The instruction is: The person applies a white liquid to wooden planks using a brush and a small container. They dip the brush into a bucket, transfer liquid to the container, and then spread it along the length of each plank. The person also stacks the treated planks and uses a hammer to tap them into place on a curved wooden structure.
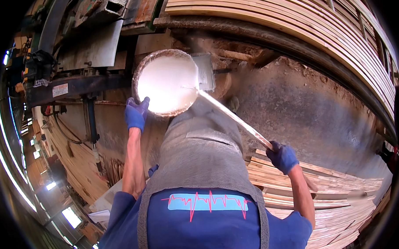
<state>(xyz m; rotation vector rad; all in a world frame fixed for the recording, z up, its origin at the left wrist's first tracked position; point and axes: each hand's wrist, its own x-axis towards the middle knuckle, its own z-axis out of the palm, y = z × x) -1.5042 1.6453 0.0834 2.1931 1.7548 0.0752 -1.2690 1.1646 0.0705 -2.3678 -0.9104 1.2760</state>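
A round bucket [135,76] with a crusted rim stands in front of me, filled with white liquid [167,86]. My left hand [136,113], in a blue glove, is closed on the near left part of its rim, with the thumb over the edge. My right hand [283,157], gloved too, is wrapped round a long pale stick [236,119]. The stick slants up to the left, and its far end reaches the bucket's right rim, coated in white. Whether its tip dips into the liquid is hard to make out. Just behind the bucket sits a white-smeared rectangular container [205,71].
Long stacked boards [283,16] run along the far right behind a dark rail [293,42]. More boards [316,195] lie near my right side. Metal machine parts [91,45] and a dark beam [75,88] stand at left. Wood strips [73,159] lie lower left.
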